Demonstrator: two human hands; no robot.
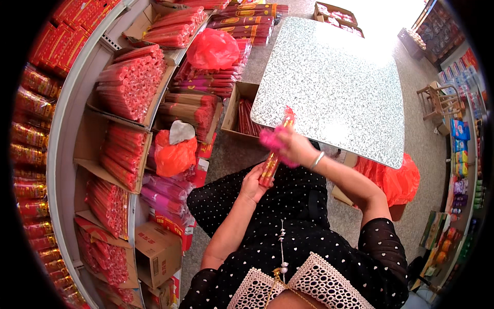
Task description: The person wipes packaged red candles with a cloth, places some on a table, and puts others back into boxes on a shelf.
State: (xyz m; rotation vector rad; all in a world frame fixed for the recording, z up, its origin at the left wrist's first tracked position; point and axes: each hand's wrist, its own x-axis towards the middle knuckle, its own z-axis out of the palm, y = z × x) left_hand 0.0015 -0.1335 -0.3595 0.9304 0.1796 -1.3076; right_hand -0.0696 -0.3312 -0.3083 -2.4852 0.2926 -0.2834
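Observation:
Near the table's front edge I hold a slim red-and-gold packet [270,168] in a shiny wrapper, tilted with its top end up and to the right. The fingers of my left hand [253,184] are wrapped round its lower end. Higher up, my right hand [297,146] grips a bright pink cloth [276,138] and presses it against the packet's upper part. The packet's red tip sticks out beyond the cloth. What is inside the packet I cannot make out.
A speckled grey-white table [334,77] lies ahead. On the left, a shelf holds cardboard trays of red-wrapped bundles [131,82]. Beside the table stands an open carton [231,116]; red plastic bags [401,177] sit at its right. A wooden stool [441,100] is farther right.

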